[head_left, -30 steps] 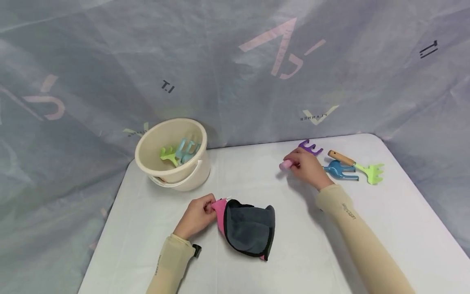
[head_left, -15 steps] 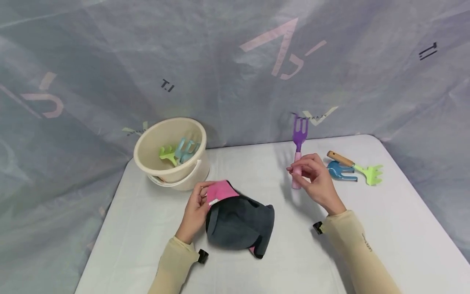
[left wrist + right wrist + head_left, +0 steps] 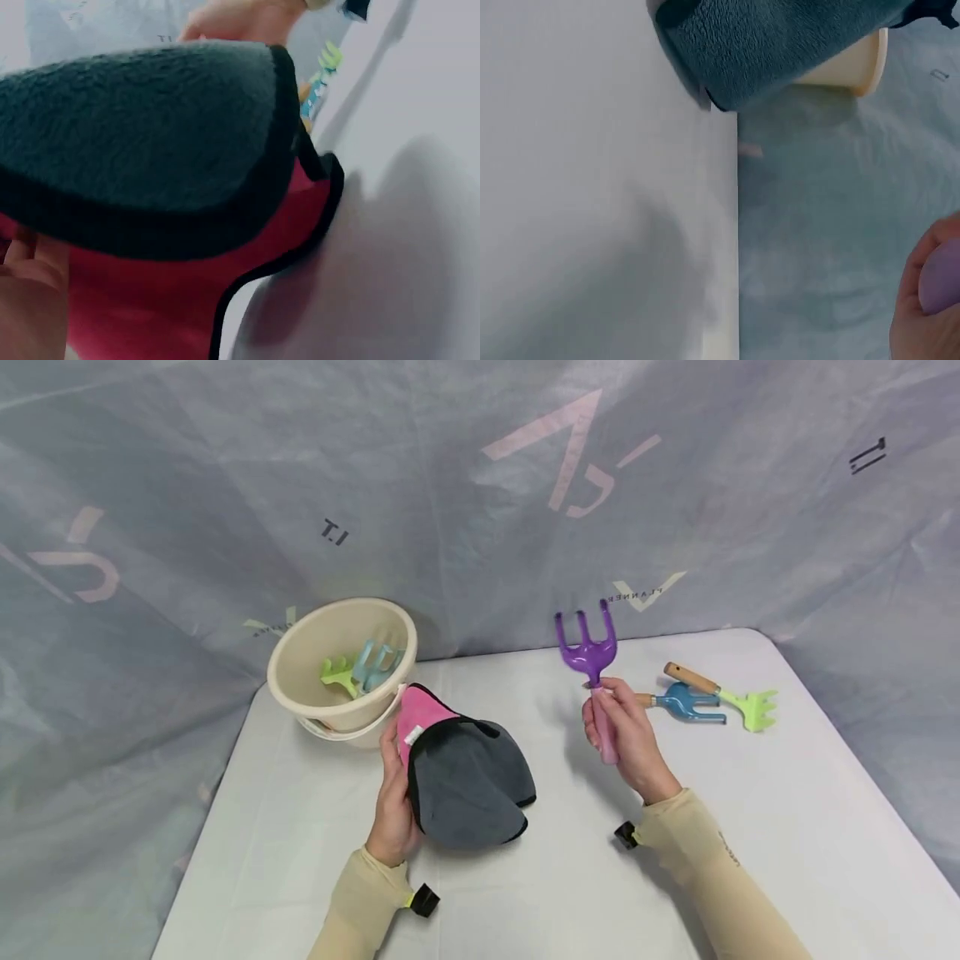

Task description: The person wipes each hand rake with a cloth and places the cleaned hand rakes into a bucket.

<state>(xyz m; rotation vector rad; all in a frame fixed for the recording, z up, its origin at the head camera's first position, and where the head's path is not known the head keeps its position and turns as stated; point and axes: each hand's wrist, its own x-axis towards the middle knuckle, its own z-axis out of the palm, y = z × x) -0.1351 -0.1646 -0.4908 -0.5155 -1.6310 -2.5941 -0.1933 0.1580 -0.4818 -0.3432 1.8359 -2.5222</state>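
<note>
While I followed from a distant station, a person's left hand (image 3: pixel 393 814) held a pink-and-grey cloth piece (image 3: pixel 468 781) above the white tabletop (image 3: pixel 555 902), left of centre. Its fingers were partly bent along the pink side, some hidden from me by the fabric. Nearer the right edge, the right hand (image 3: pixel 626 731) was wrapped round the pink handle (image 3: pixel 604 735) of a purple hand fork (image 3: pixel 588 656), raised with its tines up toward the far edge.

At the far left corner stood a cream bucket (image 3: pixel 341 718), with a lime rake (image 3: pixel 339 675) and pale-blue tines (image 3: pixel 367 670) showing inside. Toward the rounded far right corner, a blue fork (image 3: pixel 684 702) and a wooden-handled green rake (image 3: pixel 756 710) lay close together. Soft shadows fell on the smooth white surface.

Beyond the far edge I saw a wrinkled grey sheet (image 3: pixel 450 527) rise like a wall, printed with large pink strokes, black letters and pale check marks, and continue past the left and right edges.
</note>
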